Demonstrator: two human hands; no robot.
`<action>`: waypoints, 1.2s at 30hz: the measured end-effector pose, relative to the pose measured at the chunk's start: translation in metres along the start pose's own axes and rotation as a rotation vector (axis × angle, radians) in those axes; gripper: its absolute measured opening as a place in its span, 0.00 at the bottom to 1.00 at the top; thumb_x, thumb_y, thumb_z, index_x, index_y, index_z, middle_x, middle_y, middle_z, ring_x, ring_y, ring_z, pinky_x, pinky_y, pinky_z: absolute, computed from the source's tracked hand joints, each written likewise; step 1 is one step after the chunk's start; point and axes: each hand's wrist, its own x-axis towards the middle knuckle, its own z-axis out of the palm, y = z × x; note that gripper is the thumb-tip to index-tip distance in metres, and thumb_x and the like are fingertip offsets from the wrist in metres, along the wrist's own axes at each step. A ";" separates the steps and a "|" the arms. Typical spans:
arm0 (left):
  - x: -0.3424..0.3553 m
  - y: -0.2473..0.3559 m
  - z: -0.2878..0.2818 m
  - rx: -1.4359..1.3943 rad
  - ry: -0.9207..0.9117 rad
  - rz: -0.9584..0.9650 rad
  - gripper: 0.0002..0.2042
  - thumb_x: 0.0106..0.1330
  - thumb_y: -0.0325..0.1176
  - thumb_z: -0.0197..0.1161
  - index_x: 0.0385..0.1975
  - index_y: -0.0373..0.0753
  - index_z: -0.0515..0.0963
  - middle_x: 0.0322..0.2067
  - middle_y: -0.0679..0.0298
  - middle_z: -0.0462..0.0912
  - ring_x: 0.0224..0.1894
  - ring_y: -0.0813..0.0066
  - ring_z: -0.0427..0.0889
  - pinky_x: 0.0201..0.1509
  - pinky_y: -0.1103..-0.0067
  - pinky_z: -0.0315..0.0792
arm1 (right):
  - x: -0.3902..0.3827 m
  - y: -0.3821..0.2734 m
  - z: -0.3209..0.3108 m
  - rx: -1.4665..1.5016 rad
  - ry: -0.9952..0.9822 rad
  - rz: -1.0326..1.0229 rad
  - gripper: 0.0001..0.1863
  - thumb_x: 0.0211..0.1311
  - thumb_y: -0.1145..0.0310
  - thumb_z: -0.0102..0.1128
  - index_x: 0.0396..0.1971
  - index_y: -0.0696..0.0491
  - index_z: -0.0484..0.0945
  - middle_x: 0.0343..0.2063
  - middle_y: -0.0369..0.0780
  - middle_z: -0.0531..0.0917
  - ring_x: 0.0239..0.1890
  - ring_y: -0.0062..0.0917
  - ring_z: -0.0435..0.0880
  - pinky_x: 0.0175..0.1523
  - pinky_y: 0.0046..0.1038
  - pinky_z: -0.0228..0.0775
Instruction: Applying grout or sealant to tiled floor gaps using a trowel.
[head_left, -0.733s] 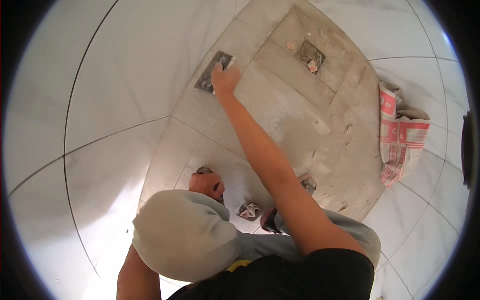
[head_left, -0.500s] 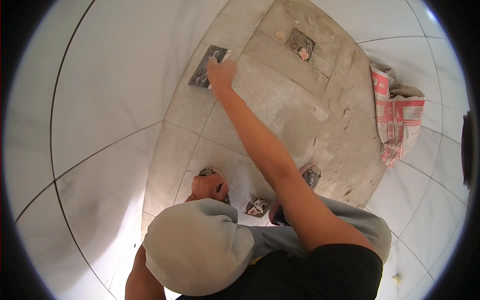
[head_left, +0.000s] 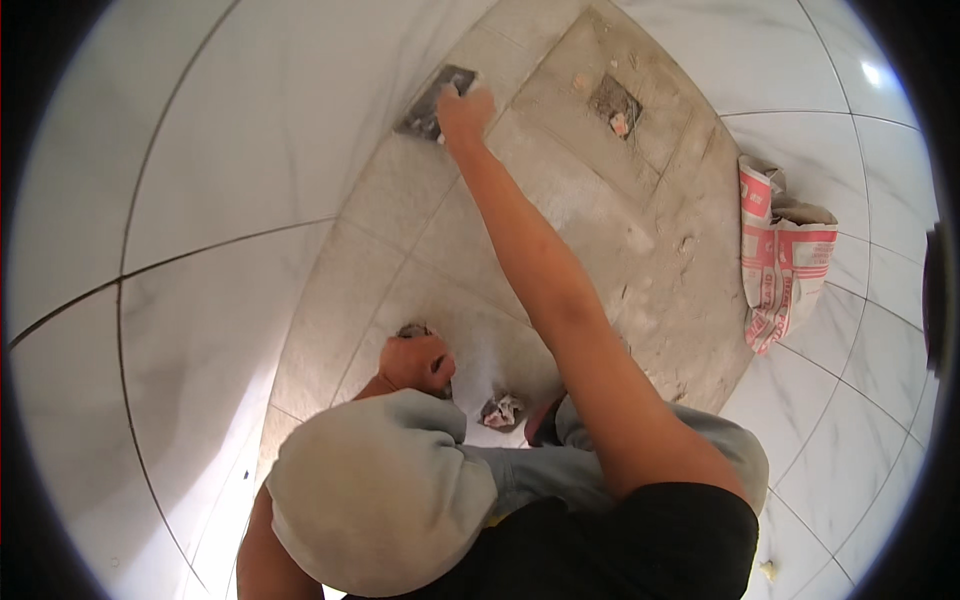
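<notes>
My right arm stretches far forward and my right hand [head_left: 466,108] grips a grey flat trowel [head_left: 432,102] that lies on the grey tiled floor strip [head_left: 370,260] beside the white tiles. Close to my knees, my left hand [head_left: 412,362] is closed in a fist resting on the grey floor, with a small dark object partly showing above it; I cannot tell whether the hand holds it. A small crumpled grey and white scrap [head_left: 500,410] lies just right of that hand.
A rough cement bed [head_left: 650,230] fills the upper right with a square drain opening [head_left: 612,104]. A red and white sack [head_left: 782,250] lies on white tiles [head_left: 190,190] at the right. My bent knees in grey trousers [head_left: 380,490] fill the bottom.
My right hand stays on the trowel as the view shifts. The left fist has stayed at the same spot on the floor.
</notes>
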 end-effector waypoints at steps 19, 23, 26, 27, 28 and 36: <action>0.008 0.006 -0.003 0.011 0.039 0.035 0.10 0.50 0.39 0.62 0.14 0.42 0.73 0.16 0.60 0.76 0.19 0.54 0.76 0.23 0.64 0.70 | 0.038 0.000 -0.009 -0.051 -0.124 -0.223 0.18 0.47 0.64 0.64 0.16 0.66 0.74 0.20 0.55 0.80 0.27 0.49 0.82 0.33 0.42 0.71; -0.001 -0.001 -0.007 0.040 0.028 -0.004 0.10 0.50 0.39 0.62 0.14 0.42 0.73 0.16 0.59 0.76 0.19 0.54 0.76 0.22 0.63 0.70 | -0.079 0.040 -0.009 -0.137 -0.162 -0.416 0.18 0.49 0.64 0.63 0.16 0.67 0.74 0.18 0.54 0.79 0.26 0.50 0.80 0.33 0.44 0.70; 0.005 0.001 0.002 0.019 0.030 0.009 0.11 0.50 0.40 0.62 0.13 0.42 0.72 0.15 0.59 0.75 0.18 0.53 0.75 0.22 0.63 0.70 | -0.103 0.020 -0.004 0.016 -0.136 -0.228 0.17 0.50 0.65 0.62 0.17 0.66 0.74 0.19 0.54 0.79 0.27 0.50 0.81 0.33 0.44 0.69; 0.005 0.002 -0.001 0.040 0.045 0.011 0.11 0.50 0.40 0.62 0.13 0.42 0.72 0.15 0.59 0.75 0.18 0.54 0.75 0.22 0.63 0.70 | -0.112 0.005 -0.002 0.145 -0.088 -0.073 0.17 0.50 0.65 0.63 0.17 0.66 0.74 0.19 0.53 0.79 0.27 0.49 0.82 0.32 0.43 0.68; 0.007 0.004 0.000 0.055 0.060 0.028 0.11 0.50 0.40 0.62 0.13 0.42 0.72 0.14 0.59 0.74 0.18 0.54 0.76 0.22 0.63 0.70 | -0.111 -0.004 -0.005 0.111 -0.164 0.072 0.15 0.53 0.68 0.59 0.18 0.66 0.74 0.20 0.54 0.80 0.27 0.49 0.82 0.31 0.43 0.68; 0.004 0.000 -0.004 0.060 0.039 0.018 0.10 0.50 0.38 0.60 0.12 0.42 0.73 0.16 0.61 0.77 0.19 0.57 0.77 0.21 0.65 0.71 | -0.136 0.013 0.000 0.240 -0.189 0.003 0.17 0.54 0.65 0.61 0.16 0.64 0.73 0.13 0.49 0.77 0.19 0.47 0.79 0.26 0.42 0.66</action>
